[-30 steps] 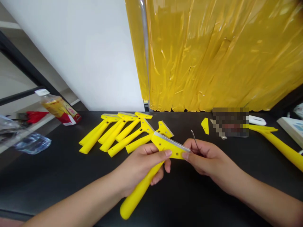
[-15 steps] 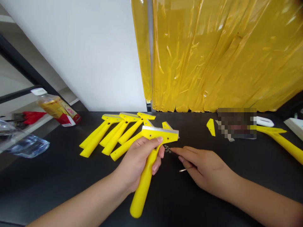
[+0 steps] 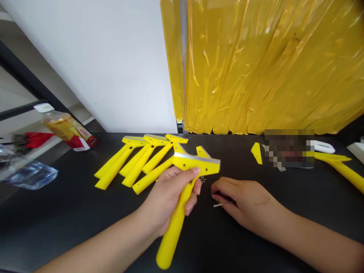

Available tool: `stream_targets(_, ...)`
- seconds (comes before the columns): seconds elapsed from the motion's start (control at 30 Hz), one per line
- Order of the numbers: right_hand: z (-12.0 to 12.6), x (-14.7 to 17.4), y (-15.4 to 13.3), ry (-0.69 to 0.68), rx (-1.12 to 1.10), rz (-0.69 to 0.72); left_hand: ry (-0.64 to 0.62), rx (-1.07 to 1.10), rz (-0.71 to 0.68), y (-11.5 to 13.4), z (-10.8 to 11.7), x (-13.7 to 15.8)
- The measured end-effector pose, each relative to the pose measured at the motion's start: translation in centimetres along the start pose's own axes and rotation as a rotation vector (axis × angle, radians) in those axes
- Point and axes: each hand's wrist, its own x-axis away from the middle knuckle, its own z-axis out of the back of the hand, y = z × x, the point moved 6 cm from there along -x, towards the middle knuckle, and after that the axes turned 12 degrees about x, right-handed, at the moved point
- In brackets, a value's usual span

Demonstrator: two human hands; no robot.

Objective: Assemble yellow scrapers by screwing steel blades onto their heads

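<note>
My left hand [image 3: 176,189] is closed round the neck of a yellow scraper [image 3: 174,231], thumb on its head. The scraper is tilted, its head with a metal blade edge and two holes pointing away from me. To its right, my right hand [image 3: 241,197] is closed, thumb and index finger pinched together; a tiny shiny bit shows at their tips, too small to name. A thin metal rod [image 3: 218,205] sticks out from under its curled fingers, the rest hidden. Small metal nuts or screws [image 3: 202,179] lie on the black table between the hands, partly hidden behind the scraper.
Several yellow scrapers [image 3: 115,167] lie at the back left. A loose yellow plate [image 3: 256,153] rests at the back right, near a blurred-out item, a white oval piece [image 3: 324,146] and another yellow handle [image 3: 348,174]. A drink bottle [image 3: 68,129] and clear plastic [image 3: 35,174] are at left.
My right fingertips have drawn back from the small metal parts and closed into a pinch. The scraper in my left hand has shifted slightly right and towards me.
</note>
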Motion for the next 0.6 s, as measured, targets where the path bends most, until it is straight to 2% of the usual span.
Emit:
stream_targets(0.13,-0.1,0.3,-0.1,0.038,-0.002,0.050,0.009,-0.015,0.007,0.1,0.1,-0.1)
stream_targets(0.23,0.2,0.3,0.4,0.045,-0.161,-0.017,0.006,-0.024,0.010,0.0,0.2,-0.1)
stream_targets(0.3,0.6,0.2,1.1,0.035,-0.411,-0.154,-0.009,-0.009,0.022,-0.4,0.0,0.2)
stream_targets(0.43,1.1,0.3,1.5,0.003,-1.055,-0.457,-0.078,0.083,0.111,-2.2,-1.3,1.0)
stream_targets(0.5,0.7,0.5,1.0,-0.057,-1.315,-0.528,-0.100,0.127,0.142,-2.9,-2.0,1.4)
stream_targets(0.6,0.1,0.9,0.3,-0.132,-1.548,-0.525,-0.107,0.151,0.143,-3.1,-2.3,1.4)
